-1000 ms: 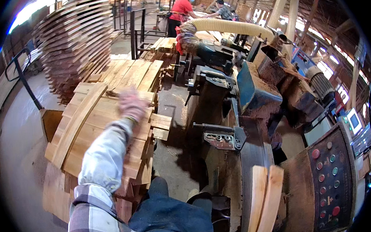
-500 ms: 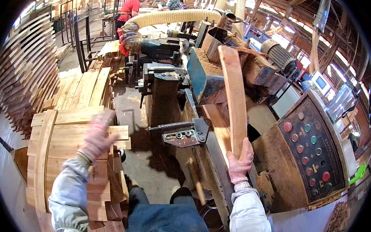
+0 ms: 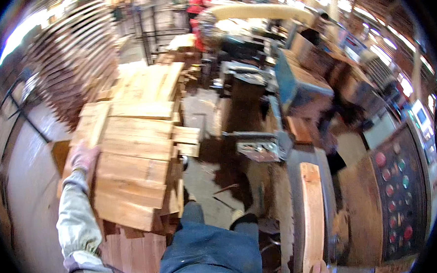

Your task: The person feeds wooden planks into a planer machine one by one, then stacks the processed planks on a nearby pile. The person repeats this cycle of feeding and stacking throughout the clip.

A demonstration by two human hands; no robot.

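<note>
Curved wood piece (image 3: 312,210), lined up along the machine's metal bed (image 3: 296,201), could skew or slip if the R. hand (image 3: 314,271) bears unevenly on its near end, & loose stacked boards (image 3: 131,163) at L. could prob. slide if the strip (image 3: 99,124) across them gets dragged. R. grip (mostly cut off by the lower edge) touches the piece's near end, finger spread impossible to tell; L. hand (image 3: 83,157) is at the strip's near end, too blurred to tell wide vs. narrow.
</note>
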